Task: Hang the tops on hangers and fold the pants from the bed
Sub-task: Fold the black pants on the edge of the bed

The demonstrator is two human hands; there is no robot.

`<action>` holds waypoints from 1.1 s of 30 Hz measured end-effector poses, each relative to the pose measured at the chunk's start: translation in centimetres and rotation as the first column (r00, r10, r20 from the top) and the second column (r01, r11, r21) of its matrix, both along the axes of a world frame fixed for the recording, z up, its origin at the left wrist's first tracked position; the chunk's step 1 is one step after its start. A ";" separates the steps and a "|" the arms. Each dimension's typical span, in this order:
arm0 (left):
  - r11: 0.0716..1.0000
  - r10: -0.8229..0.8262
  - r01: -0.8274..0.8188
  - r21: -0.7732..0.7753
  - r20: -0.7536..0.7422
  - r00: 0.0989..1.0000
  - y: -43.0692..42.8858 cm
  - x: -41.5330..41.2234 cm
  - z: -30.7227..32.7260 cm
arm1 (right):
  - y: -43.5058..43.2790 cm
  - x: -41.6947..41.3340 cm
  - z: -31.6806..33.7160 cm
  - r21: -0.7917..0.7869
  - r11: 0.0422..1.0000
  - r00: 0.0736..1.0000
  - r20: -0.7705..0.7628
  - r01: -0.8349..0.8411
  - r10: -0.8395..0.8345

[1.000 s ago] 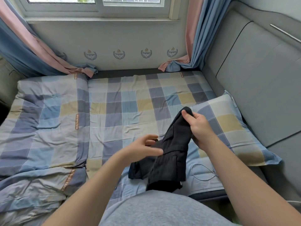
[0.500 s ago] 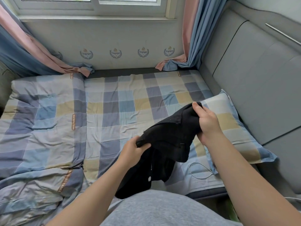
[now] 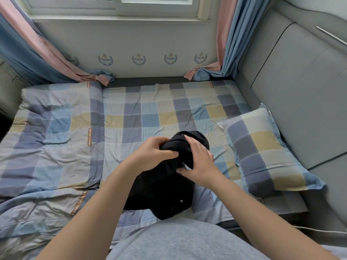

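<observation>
Right, both hands are on the black garment (image 3: 161, 192) over the middle of the bed (image 3: 150, 109); the left hand (image 3: 152, 156) has its grip curled round the bunched upper part, thumb pressed along the near side of the cloth; the right hand (image 3: 199, 166) lies over the same bunch from the other side, fingers draped across the top and thumb tucked in beneath, so its grip pinches the fabric between them; the two hands sit just beside each other, almost touching; the rest of the garment hangs down and pools on the checked sheet near the bed's front edge, a small pale button (image 3: 181, 200) showing low on it; whether it is a top or pants, I cannot tell; a checked pillow (image 3: 262, 152) lies to the right against the grey padded headboard (image 3: 300, 81); a rumpled checked quilt (image 3: 52, 139) covers the left side; pink and blue curtains (image 3: 231, 38) hang at each end of the window (image 3: 116, 4) beyond.
</observation>
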State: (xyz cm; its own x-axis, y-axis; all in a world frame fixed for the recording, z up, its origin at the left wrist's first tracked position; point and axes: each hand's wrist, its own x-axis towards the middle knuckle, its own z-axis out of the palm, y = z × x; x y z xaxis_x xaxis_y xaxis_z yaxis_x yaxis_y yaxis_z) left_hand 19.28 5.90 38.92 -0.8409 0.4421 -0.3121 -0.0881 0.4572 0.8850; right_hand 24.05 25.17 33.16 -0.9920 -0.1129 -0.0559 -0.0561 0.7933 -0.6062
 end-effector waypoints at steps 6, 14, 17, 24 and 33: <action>0.993 0.077 -0.082 0.080 0.061 0.995 -1.7 -0.1 -1.0 | 1.2 -0.9 1.5 -0.147 0.989 0.990 -0.137 -0.005 -0.015; 0.923 0.384 -0.372 0.098 -0.175 0.907 -1.8 0.7 -4.4 | 1.9 -2.1 4.8 -0.099 0.983 0.988 -0.036 -0.156 0.153; 0.949 0.300 -0.269 0.163 -0.211 0.930 -1.2 1.6 -4.7 | 1.5 -2.4 6.1 -0.112 0.990 0.996 0.014 -0.088 0.090; 0.985 0.157 -0.170 -0.004 -0.365 0.918 0.1 2.1 -7.5 | 2.3 -1.7 9.8 -0.611 0.780 0.904 0.399 0.137 0.153; 0.829 0.354 -0.473 -0.297 -0.377 0.856 -4.8 0.2 -10.6 | 6.4 -2.6 8.0 -0.599 0.738 0.926 0.367 0.312 -0.093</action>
